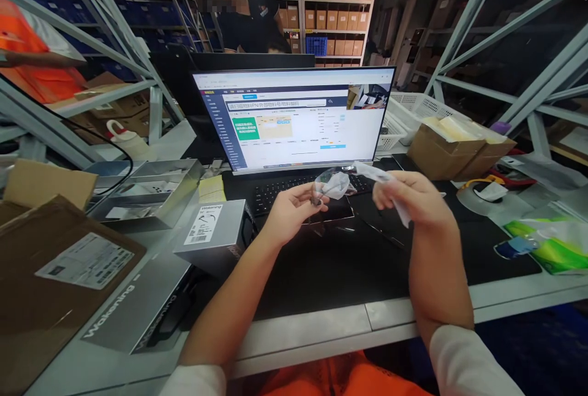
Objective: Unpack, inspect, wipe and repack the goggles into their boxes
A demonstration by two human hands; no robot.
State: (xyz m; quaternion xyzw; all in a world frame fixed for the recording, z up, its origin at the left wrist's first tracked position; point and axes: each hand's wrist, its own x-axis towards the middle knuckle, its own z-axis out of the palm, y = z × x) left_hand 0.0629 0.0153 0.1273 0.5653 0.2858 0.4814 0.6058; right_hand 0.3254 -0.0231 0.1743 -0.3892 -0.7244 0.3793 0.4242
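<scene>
My left hand (294, 215) is closed in a pinch on a small clear plastic bag (334, 184) with a small dark part at its lower end, held above the laptop keyboard (275, 195). My right hand (407, 198) is closed on a white strip of paper or label (373, 172) that runs from the bag's side down past my palm. Both hands hover over the black mat (340, 267), a little apart from each other.
The laptop screen (294, 115) shows a software form. Grey boxes (215, 230) and a brown carton (55, 285) lie left. A cardboard box (452, 149), white basket (416, 105) and green packet (546, 243) sit right. A person (248, 13) stands behind the screen among shelves.
</scene>
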